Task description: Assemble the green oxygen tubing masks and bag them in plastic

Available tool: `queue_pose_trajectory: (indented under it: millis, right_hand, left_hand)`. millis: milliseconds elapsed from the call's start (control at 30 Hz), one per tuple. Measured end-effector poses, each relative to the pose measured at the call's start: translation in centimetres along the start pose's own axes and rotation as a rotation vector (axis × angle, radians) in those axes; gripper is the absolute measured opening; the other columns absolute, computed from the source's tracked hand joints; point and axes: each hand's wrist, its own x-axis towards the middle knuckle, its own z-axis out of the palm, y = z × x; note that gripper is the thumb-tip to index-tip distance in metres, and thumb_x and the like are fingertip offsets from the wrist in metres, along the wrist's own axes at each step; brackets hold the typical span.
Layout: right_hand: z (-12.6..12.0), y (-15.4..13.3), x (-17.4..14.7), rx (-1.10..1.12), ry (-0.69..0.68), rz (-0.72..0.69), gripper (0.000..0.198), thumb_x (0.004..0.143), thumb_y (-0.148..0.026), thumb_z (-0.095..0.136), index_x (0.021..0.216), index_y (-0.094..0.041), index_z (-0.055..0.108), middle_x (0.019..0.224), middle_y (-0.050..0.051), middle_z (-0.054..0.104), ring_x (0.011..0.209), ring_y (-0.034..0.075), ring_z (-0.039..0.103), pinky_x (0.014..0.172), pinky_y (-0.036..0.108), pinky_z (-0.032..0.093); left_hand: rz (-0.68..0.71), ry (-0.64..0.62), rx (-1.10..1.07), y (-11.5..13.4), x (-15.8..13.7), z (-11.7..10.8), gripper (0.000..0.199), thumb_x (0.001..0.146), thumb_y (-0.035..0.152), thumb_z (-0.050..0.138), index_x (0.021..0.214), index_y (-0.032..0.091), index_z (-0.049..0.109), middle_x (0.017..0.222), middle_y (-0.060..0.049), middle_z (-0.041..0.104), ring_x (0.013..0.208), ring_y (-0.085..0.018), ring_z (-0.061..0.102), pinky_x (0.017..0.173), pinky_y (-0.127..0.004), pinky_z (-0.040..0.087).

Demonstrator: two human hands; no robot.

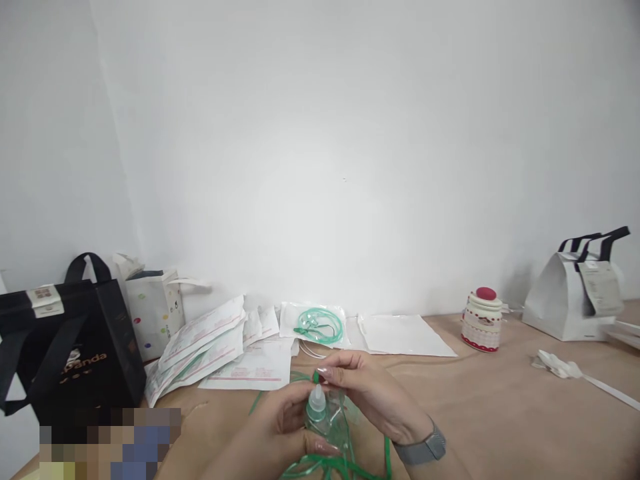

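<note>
Near the bottom middle, my left hand (273, 430) is closed around a clear plastic oxygen mask (338, 427). A translucent white nozzle (317, 399) on a greenish collar points up from the mask between my hands. Just above its tip, my right hand (367, 393) pinches a small green tubing end (316, 377) between thumb and fingers. Whether the tubing end touches the nozzle I cannot tell. A green strap (325, 464) loops below the mask, and part of it hangs under my right wrist.
White printed packets (210, 347) lie at the left beside a black bag (100, 347) and a dotted bag (153, 310). Behind my hands are a packet of coiled green tubing (320, 325) and a white packet (407, 335). A jar (481, 321) and white bag (560, 297) stand right.
</note>
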Motion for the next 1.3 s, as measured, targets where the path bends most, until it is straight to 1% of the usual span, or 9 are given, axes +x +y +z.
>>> queue_pose_trajectory:
  millis: [233, 367, 500, 700, 867, 933, 1033, 1167, 1300]
  right_hand:
    - [-0.8, -0.3, 0.0, -0.093, 0.017, -0.074, 0.023, 0.067, -0.035, 0.070, 0.071, -0.012, 0.068, 0.064, 0.003, 0.065, 0.059, 0.011, 0.056, 0.061, 0.025, 0.043]
    - [-0.7, -0.5, 0.1, -0.227, 0.090, -0.199, 0.024, 0.069, -0.037, 0.067, 0.069, -0.013, 0.069, 0.061, 0.002, 0.065, 0.057, 0.012, 0.056, 0.059, 0.026, 0.044]
    - [0.2, 0.5, 0.7, -0.014, 0.166, -0.233, 0.020, 0.066, -0.033, 0.071, 0.063, -0.014, 0.066, 0.055, -0.001, 0.059, 0.053, 0.009, 0.050, 0.053, 0.021, 0.040]
    - [-0.2, 0.9, 1.3, 0.447, 0.302, -0.211, 0.012, 0.064, -0.024, 0.072, 0.071, -0.018, 0.064, 0.068, -0.003, 0.061, 0.053, 0.005, 0.050, 0.048, 0.015, 0.042]
    - [-1.9, -0.7, 0.7, 0.586, 0.249, -0.205, 0.008, 0.066, -0.020, 0.070, 0.067, -0.017, 0.062, 0.065, -0.004, 0.061, 0.031, -0.003, 0.021, 0.025, 0.008, 0.021]
    - [-2.1, -0.9, 0.5, 0.645, 0.223, -0.184, 0.007, 0.068, -0.019, 0.069, 0.068, -0.017, 0.062, 0.064, -0.004, 0.061, 0.030, -0.004, 0.020, 0.025, 0.007, 0.022]
    - [-1.9, -0.7, 0.4, 0.677, 0.217, -0.141, 0.005, 0.070, -0.018, 0.067, 0.072, -0.016, 0.063, 0.070, -0.002, 0.065, 0.029, -0.004, 0.022, 0.026, 0.007, 0.023]
    - [-1.3, -0.2, 0.5, 0.705, 0.186, -0.050, 0.005, 0.070, -0.017, 0.068, 0.072, -0.015, 0.063, 0.068, -0.002, 0.065, 0.029, -0.005, 0.024, 0.026, 0.008, 0.023]
    - [-1.2, 0.4, 1.1, 0.702, 0.216, 0.036, 0.010, 0.067, -0.015, 0.071, 0.072, -0.014, 0.063, 0.064, -0.005, 0.060, 0.032, -0.004, 0.028, 0.028, 0.008, 0.025]
  left_hand:
    - [-0.046, 0.046, 0.023, 0.9, -0.8, -0.6, 0.032, 0.058, 0.008, 0.071, 0.085, 0.024, 0.070, 0.092, -0.004, 0.069, 0.096, -0.024, 0.058, 0.084, -0.035, 0.043]
    - [-0.034, -0.009, 0.049, 1.2, -1.0, -0.9, 0.029, 0.063, 0.010, 0.069, 0.090, 0.022, 0.069, 0.094, -0.005, 0.069, 0.099, -0.026, 0.058, 0.086, -0.036, 0.042]
    - [-0.055, -0.045, 0.044, 1.0, -0.8, -0.3, 0.024, 0.065, 0.015, 0.068, 0.088, 0.021, 0.068, 0.091, -0.005, 0.069, 0.097, -0.026, 0.059, 0.085, -0.037, 0.042]
    - [0.046, 0.186, -0.003, 0.8, -0.4, -0.1, 0.028, 0.065, 0.023, 0.070, 0.093, 0.020, 0.065, 0.103, -0.007, 0.066, 0.107, -0.026, 0.053, 0.093, -0.036, 0.038]
    - [0.124, 0.425, -0.156, 0.5, 0.0, -1.4, 0.039, 0.070, 0.027, 0.068, 0.107, 0.019, 0.057, 0.100, -0.007, 0.068, 0.098, -0.024, 0.060, 0.090, -0.036, 0.041]
    - [0.122, 0.498, -0.254, 0.2, 0.2, -1.8, 0.038, 0.072, 0.027, 0.066, 0.107, 0.019, 0.054, 0.092, -0.006, 0.069, 0.091, -0.022, 0.063, 0.084, -0.036, 0.045]
    - [0.110, 0.518, -0.329, -0.2, 0.5, -2.1, 0.026, 0.076, 0.030, 0.062, 0.097, 0.016, 0.057, 0.087, -0.006, 0.068, 0.083, -0.020, 0.065, 0.077, -0.032, 0.048]
    - [0.116, 0.571, -0.411, -0.4, 0.8, -2.3, 0.036, 0.076, 0.032, 0.061, 0.110, 0.023, 0.053, 0.095, -0.004, 0.067, 0.078, -0.017, 0.065, 0.070, -0.029, 0.048]
    - [0.095, 0.536, -0.327, -0.5, 0.9, -2.5, 0.036, 0.073, 0.034, 0.064, 0.105, 0.021, 0.057, 0.113, -0.009, 0.060, 0.092, -0.021, 0.063, 0.067, -0.026, 0.048]
